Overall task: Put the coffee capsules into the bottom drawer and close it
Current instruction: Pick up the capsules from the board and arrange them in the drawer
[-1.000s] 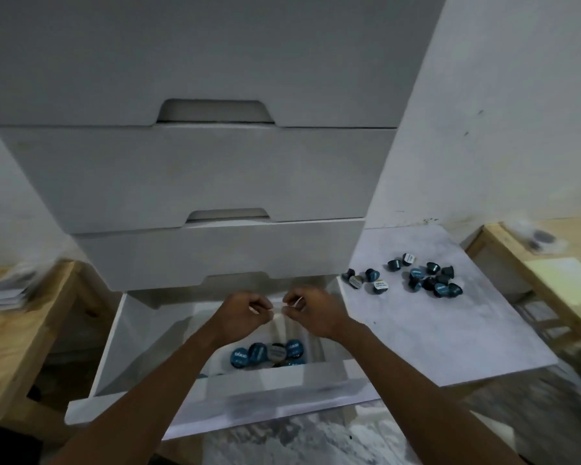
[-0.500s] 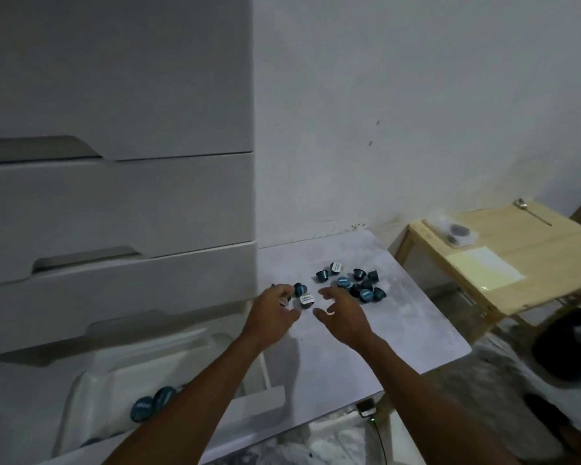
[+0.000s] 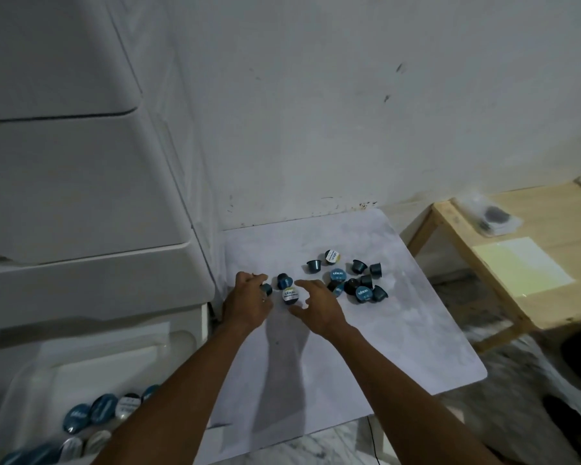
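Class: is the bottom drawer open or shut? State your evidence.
Open. The bottom drawer is pulled out beyond the drawer front above it, and capsules lie visible inside it.

Dim, bluish light; soft shadows, blurred wide-angle edges.

Capsule lids (image 3: 337,274) bear print too blurred to read.

I count about 13 capsules (image 3: 337,275) on 1 white table (image 3: 383,330), at least 6 more in 1 open drawer (image 3: 91,360).
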